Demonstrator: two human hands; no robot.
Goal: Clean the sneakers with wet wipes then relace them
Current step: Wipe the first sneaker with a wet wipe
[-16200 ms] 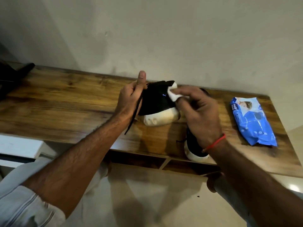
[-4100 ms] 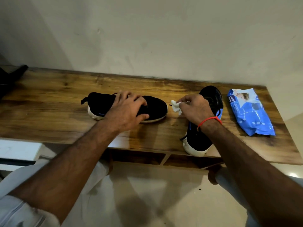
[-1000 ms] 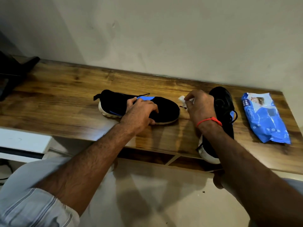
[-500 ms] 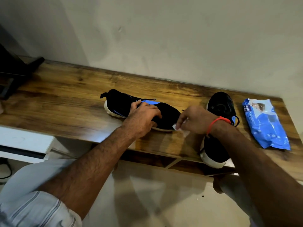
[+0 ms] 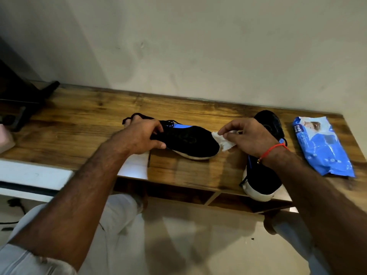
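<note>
A black sneaker with a white sole [image 5: 188, 140] lies on its sole across the wooden shelf [image 5: 83, 124], toe to the right. My left hand [image 5: 139, 135] grips its heel and collar part. My right hand [image 5: 248, 138] pinches a crumpled white wet wipe [image 5: 222, 140] right at the toe of that sneaker. A second black sneaker [image 5: 262, 175] lies lengthwise under my right wrist, its white heel hanging over the front edge. Black laces show loosely on the first sneaker.
A blue pack of wet wipes [image 5: 321, 145] lies at the shelf's right end. A dark object [image 5: 23, 100] stands at the far left. The wall runs close behind the shelf. Open cubbies sit below the front edge, and my legs are underneath.
My right hand has lifted the wipe from the shelf's front by the sole up to the sneaker's toe. My left hand has slid back from the midfoot to the heel.
</note>
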